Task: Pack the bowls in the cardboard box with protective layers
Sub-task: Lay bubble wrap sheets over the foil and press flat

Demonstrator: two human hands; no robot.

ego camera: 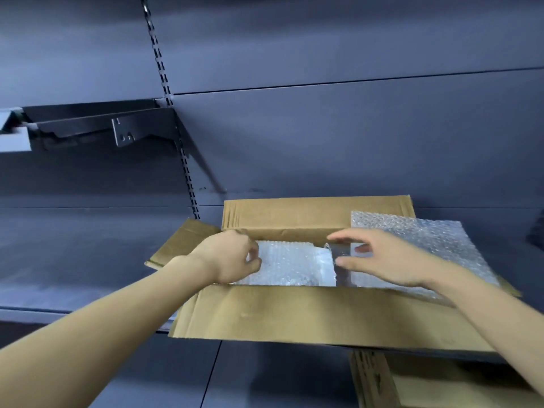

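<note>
An open cardboard box point(294, 310) sits on a grey shelf with its flaps folded out. A sheet of bubble wrap point(291, 265) lies inside it on the left. My left hand point(232, 256) is at the sheet's left edge, fingers curled and pinching it. My right hand point(382, 260) hovers over the right part of the box, fingers spread around a shiny metal bowl point(343, 254) that shows only partly between thumb and fingers. A second bubble wrap sheet point(426, 245) lies over the right flap, behind my right hand.
The grey shelf point(88, 260) stretches left of the box, with a back wall and slotted upright point(188, 172) behind. A shelf bracket point(123, 134) juts out at upper left. Another cardboard piece point(412, 384) lies on the lower level at bottom right.
</note>
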